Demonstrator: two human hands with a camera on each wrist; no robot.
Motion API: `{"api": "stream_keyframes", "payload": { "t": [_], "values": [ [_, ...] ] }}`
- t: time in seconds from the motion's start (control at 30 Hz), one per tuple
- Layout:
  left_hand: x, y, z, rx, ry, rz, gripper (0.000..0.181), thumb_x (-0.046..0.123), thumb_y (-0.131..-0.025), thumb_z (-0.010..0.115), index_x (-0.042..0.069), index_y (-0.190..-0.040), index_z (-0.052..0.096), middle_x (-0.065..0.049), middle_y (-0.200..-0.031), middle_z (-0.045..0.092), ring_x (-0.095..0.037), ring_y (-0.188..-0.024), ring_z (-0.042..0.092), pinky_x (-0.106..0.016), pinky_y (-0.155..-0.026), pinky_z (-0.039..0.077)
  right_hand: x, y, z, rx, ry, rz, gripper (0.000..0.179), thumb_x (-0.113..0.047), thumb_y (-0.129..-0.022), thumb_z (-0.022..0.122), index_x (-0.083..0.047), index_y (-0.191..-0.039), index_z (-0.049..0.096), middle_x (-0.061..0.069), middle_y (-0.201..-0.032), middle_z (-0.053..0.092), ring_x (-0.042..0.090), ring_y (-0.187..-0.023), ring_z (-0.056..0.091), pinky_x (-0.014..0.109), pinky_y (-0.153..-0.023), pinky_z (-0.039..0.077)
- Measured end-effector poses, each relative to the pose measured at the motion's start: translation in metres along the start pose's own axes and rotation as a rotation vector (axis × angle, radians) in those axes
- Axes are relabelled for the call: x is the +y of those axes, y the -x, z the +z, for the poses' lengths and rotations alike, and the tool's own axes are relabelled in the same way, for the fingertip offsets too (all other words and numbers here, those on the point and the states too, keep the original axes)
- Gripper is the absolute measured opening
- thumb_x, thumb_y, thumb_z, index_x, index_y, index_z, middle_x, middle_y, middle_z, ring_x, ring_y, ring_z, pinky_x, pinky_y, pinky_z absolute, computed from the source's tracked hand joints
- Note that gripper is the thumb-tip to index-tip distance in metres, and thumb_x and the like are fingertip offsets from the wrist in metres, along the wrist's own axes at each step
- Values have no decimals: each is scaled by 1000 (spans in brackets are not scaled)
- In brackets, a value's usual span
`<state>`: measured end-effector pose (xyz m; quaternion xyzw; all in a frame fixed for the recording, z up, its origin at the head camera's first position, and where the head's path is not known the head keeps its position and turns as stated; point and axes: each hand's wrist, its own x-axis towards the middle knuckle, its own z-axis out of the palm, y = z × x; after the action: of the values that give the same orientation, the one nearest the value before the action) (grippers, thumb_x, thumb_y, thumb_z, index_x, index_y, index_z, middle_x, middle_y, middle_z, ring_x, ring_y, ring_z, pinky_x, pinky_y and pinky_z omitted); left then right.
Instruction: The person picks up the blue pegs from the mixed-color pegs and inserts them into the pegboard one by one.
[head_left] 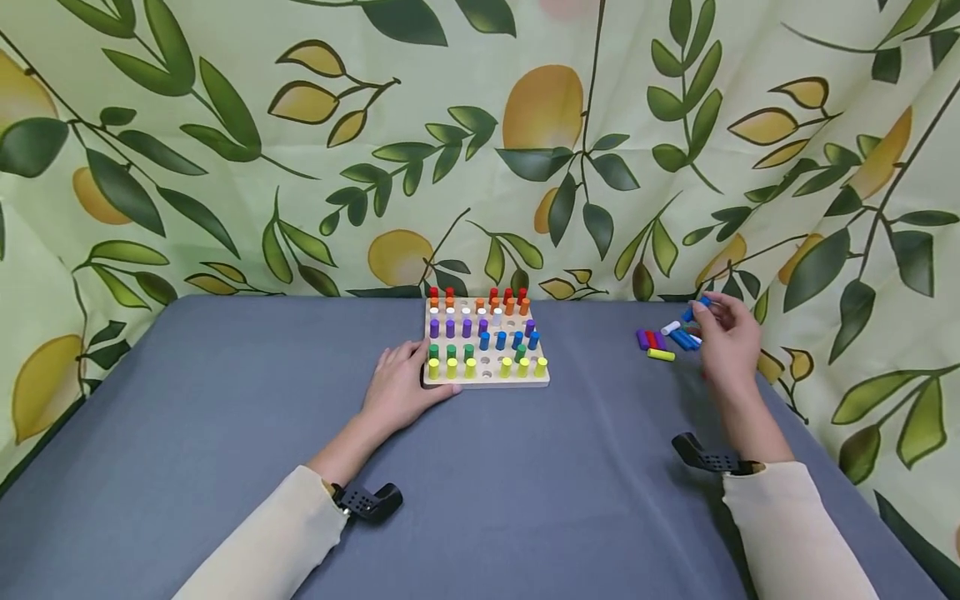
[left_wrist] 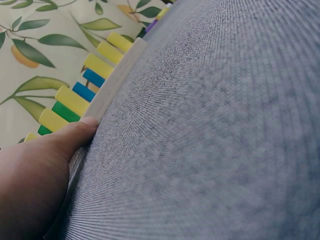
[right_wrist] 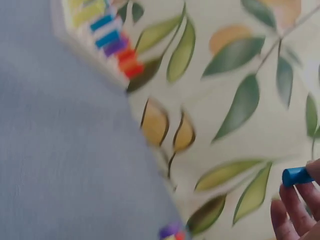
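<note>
A wooden pegboard (head_left: 495, 383) stands at the far middle of the table, with rows of red, orange, white, purple, blue, green and yellow pegs. Some of its holes have no peg. My left hand (head_left: 401, 385) holds the board's near left corner, its thumb along the front edge; the other fingertips are partly hidden at the left side. Over on the right, my right hand (head_left: 727, 340) pinches a blue peg (right_wrist: 297, 176) between thumb and fingers, raised above the cloth. Just left of that hand lie loose pegs, including a yellow peg (head_left: 661, 355) and a white peg (head_left: 671, 328).
A blue-grey cloth (head_left: 525, 483) covers the table. Behind it and along the right side hangs a curtain (head_left: 465, 75) printed with leaves and fruit. The loose pegs lie near the table's far right edge.
</note>
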<state>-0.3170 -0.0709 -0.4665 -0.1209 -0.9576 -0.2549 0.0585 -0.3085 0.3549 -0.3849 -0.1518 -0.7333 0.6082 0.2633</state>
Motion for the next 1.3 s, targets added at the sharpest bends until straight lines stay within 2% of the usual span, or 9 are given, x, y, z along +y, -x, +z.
{"api": "stream_keyframes", "payload": {
  "t": [0.17,0.3,0.47,0.63,0.77,0.97,1.13,1.3],
  "values": [
    [3,-3,-2,-8,-10,5,98,63,-83,72,2,-153,41,-19,-155,46,-37,-147,40,-57,-128,19,-24,10,16,-112,-79,-81,21,-17,-100,63,-19,-121,64,-8,-98,60,3,-87,61,8,-69,56],
    [4,-4,-3,-9,-17,8,97,62,-83,73,2,-153,42,-19,-155,46,-35,-147,40,-57,-127,20,-39,20,36,-183,-99,-175,25,-14,-99,63,-13,-124,64,-10,-100,66,2,-91,66,11,-72,57],
    [6,-6,-2,-7,-16,3,98,62,-82,74,3,-153,42,-17,-154,47,-33,-146,41,-56,-128,20,-59,34,64,-254,-122,-250,31,-13,-99,63,-10,-130,64,-9,-100,68,3,-95,68,13,-74,58],
    [7,-8,0,-13,-7,5,98,64,-82,73,4,-154,41,-16,-154,47,-32,-147,41,-55,-128,18,-78,44,90,-299,-33,-345,32,-18,-101,61,-13,-133,65,-11,-102,68,6,-96,67,14,-78,58],
    [7,-7,0,-4,-14,-3,98,63,-82,73,4,-154,42,-16,-153,48,-31,-146,42,-55,-128,19,-90,53,111,-352,-12,-391,33,-21,-102,60,-11,-133,65,-2,-111,70,9,-97,65,18,-83,58],
    [6,-4,1,-1,-9,-14,98,63,-82,74,5,-154,42,-16,-153,49,-31,-146,43,-55,-128,19,-107,61,138,-412,-70,-399,34,-19,-102,60,-7,-134,64,11,-119,69,11,-99,65,17,-84,57],
    [4,-1,0,9,-12,-19,98,62,-82,75,4,-153,43,-16,-151,50,-30,-145,44,-54,-128,20,-107,70,157,-423,-88,-393,32,-20,-101,62,-8,-131,66,15,-119,69,13,-98,64,19,-85,57],
    [2,2,-1,8,-3,-17,98,63,-82,74,4,-153,43,-17,-151,50,-31,-145,44,-55,-128,20,-93,75,171,-447,-2,-445,30,-18,-101,63,-6,-128,68,15,-113,71,17,-96,64,18,-81,54]
  ]
}}
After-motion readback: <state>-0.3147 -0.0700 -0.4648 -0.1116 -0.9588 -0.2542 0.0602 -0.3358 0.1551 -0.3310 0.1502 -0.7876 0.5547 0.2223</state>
